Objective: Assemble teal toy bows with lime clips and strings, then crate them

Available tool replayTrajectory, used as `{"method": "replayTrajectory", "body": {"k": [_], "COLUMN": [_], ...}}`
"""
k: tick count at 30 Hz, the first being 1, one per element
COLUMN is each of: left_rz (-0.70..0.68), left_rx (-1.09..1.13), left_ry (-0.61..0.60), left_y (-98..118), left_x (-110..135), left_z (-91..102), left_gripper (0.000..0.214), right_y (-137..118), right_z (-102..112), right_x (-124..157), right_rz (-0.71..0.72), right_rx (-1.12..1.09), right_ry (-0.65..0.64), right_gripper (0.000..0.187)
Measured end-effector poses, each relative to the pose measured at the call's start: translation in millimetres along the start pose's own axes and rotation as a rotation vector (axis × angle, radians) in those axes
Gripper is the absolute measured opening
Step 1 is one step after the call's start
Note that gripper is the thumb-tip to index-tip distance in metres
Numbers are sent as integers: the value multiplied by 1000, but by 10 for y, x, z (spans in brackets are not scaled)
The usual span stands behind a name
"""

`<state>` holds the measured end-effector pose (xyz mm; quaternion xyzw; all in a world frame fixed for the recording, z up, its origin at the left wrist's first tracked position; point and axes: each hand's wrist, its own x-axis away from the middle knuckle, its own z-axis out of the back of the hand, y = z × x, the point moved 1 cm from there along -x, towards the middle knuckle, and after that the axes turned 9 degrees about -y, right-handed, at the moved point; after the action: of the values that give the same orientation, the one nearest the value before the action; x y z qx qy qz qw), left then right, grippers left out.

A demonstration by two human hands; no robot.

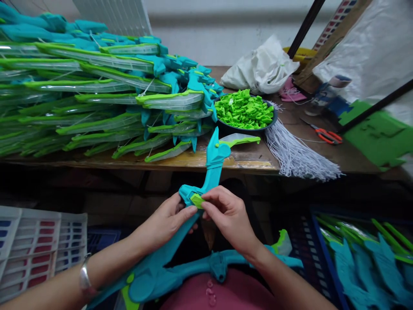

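My left hand [174, 215] is closed around the middle of a long, branching teal plastic toy [180, 243], which slants across my lap. A clear blade edged in green [240, 140] sticks out sideways from the toy's upper end. Between the thumb and fingers of my right hand [227, 215] is a small green plastic piece [196, 200], held against the toy's middle joint. Whether the piece is seated there I cannot tell. Another teal arm [222, 260] of plastic lies across my lap below the hands; my right forearm partly covers it.
Stacked teal-and-green toys [112, 94] fill the bench's left side. A dark bowl [245, 129] of green pieces stands beside white cords [300, 150] and orange-handled scissors [327, 135]. Crates flank my lap: a white crate [41, 249] left, a blue crate [325, 258] with toys right.
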<state>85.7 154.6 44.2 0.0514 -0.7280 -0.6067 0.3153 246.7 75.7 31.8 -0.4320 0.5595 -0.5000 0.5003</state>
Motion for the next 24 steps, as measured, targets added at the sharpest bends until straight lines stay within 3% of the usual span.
{"method": "replayTrajectory", "body": {"k": [6,9,13,15,18,20,24], "left_rz": [-74,-90,-70,-35,-26,-51,-48], "left_rx": [-150,-199,-216,-203,-199,-213,-225], "left_ry": [37,48,101,106,112,127,152], "left_y": [-4,-12,-2,20,76,113,141], "left_x": [17,21,-7,-13,9,40,109], "left_z": [4,3,-2,0,14,30,60], "left_gripper": [35,34,36,37,36,34,35], "right_y": [-40,-49,-38,-9,59,114,203], "right_z": [10,5,10,18,11,-18,-94], "right_x": [19,15,3,18,80,117,89], "right_rz": [135,155,135,97,17,-63,-231], "right_rx": [316,370,415,440,464,373,-82], "right_ry": [23,16,-28,9,139,187,212], "right_gripper": [10,12,12,3,21,37,65]}}
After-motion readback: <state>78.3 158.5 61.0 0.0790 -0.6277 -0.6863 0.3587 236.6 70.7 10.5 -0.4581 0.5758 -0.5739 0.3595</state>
